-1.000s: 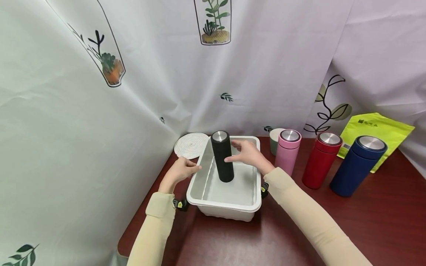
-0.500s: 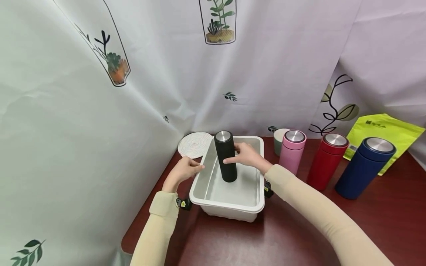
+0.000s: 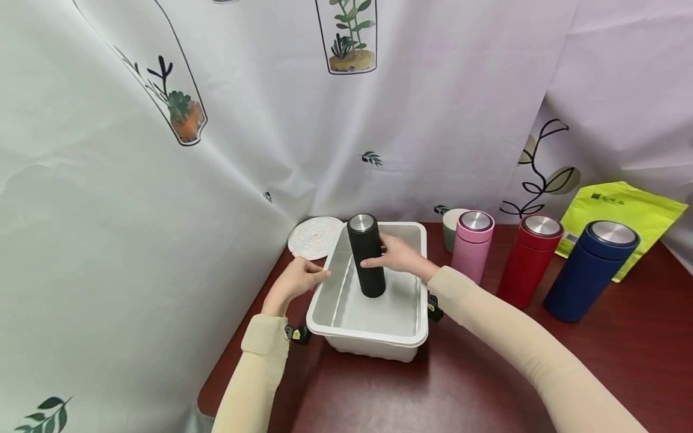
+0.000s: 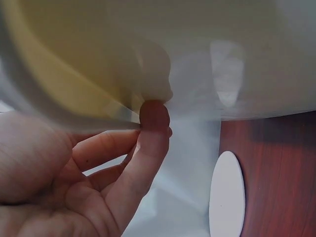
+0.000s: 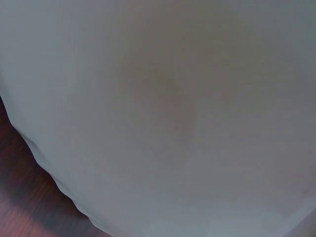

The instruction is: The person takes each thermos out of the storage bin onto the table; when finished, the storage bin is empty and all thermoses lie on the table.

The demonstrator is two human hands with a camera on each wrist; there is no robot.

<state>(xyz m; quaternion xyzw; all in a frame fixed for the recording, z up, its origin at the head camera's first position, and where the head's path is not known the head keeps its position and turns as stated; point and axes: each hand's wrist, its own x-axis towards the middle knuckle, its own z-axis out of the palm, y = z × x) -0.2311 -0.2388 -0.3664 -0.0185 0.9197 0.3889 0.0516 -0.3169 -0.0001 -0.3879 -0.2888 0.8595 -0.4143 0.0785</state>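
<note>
Right hand (image 3: 397,255) clasped the upright black flask (image 3: 366,255) inside the tub (image 3: 368,337); left hand (image 3: 298,279), fingers curled, pinched its left rim. A loosened clasp risked toppling the flask.

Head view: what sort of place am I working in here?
Likely a staged tabletop set rather than a real kitchen: a plant-printed cloth backdrop hangs around a dark red table holding a row of flasks, such as the pink flask.

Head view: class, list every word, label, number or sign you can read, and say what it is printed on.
Nothing can be read for certain.
Yellow-green pouch: dark printed logo, too small and blurred to read.
Same pouch: small white label with dark marks, unreadable.
Flasks and white tub: no lettering visible.
</note>
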